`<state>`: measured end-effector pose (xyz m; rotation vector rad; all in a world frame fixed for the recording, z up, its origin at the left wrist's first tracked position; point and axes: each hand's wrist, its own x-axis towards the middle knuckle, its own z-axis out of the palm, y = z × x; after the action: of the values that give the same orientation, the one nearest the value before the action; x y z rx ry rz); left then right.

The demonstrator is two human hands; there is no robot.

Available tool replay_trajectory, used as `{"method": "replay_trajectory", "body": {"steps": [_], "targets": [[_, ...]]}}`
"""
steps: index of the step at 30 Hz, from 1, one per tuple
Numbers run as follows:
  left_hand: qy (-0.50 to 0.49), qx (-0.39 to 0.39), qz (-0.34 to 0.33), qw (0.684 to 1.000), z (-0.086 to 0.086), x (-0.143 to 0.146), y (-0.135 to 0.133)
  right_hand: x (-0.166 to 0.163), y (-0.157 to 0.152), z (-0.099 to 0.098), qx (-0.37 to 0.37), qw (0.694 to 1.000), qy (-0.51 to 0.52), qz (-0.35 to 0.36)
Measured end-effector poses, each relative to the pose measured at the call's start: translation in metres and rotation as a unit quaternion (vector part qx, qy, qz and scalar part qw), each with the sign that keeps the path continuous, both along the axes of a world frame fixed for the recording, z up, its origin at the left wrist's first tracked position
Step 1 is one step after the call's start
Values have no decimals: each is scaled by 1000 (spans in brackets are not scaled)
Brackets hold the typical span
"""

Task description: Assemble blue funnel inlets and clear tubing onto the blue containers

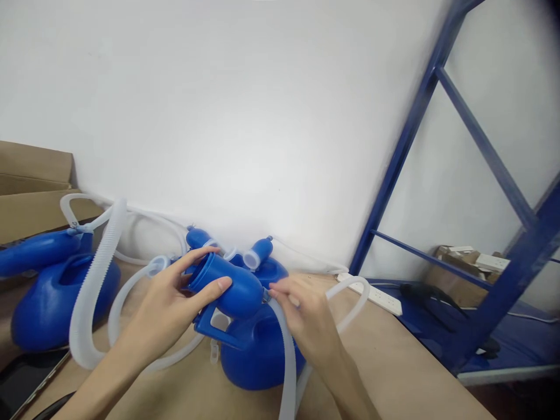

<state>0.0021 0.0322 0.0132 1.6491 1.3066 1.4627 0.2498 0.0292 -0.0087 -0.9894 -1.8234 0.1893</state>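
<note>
The left hand [177, 291] clasps the blue cup [240, 290]; at its three o'clock, the right hand [310, 312] pinches the translucent hose [286, 353], apparently adjusting the joint [265, 296], which needs steadiness.

A flat tan tabletop [394, 361] is occupied centrally by a rounded blue plastic vessel [251, 367], with a small translucent plastic piece [214, 352] laid just beside it. Farther left, a second rounded blue plastic vessel [39, 321] is set. On the adjoining blue shelf [417, 335], a brown cardboard box [450, 290] is placed.
</note>
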Motion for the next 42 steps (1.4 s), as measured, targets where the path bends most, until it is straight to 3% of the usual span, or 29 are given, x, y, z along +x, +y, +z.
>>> {"method": "replay_trajectory", "body": {"steps": [2, 4, 11, 17, 23, 29, 33, 38, 42], "targets": [[-18, -2, 7, 1000, 2, 3, -2, -2, -7, 1, 89, 992, -85, -20], [-25, -1, 21, 999, 4, 8, -6, -3, -11, 0, 130, 980, -146, -32], [-14, 10, 32, 999, 0, 13, -11, 0, -11, -4, 94, 956, -269, -68], [-36, -9, 15, 999, -5, 8, -1, 7, -9, 3, 88, 972, -217, -8], [-77, -28, 68, 994, 2, -5, 8, 18, -2, 5, 112, 974, -198, 3], [-48, 3, -10, 999, 0, -8, 0, 9, -7, 11, -67, 990, -119, -27], [-30, 32, -75, 996, -3, 4, -9, 2, -21, 17, -115, 988, -105, 10], [-36, 5, -101, 994, -10, 4, -5, 5, -24, 20, -177, 979, -77, 58], [-46, -9, -104, 993, -11, 8, -9, 7, -14, 15, -197, 978, -37, 55]]}}
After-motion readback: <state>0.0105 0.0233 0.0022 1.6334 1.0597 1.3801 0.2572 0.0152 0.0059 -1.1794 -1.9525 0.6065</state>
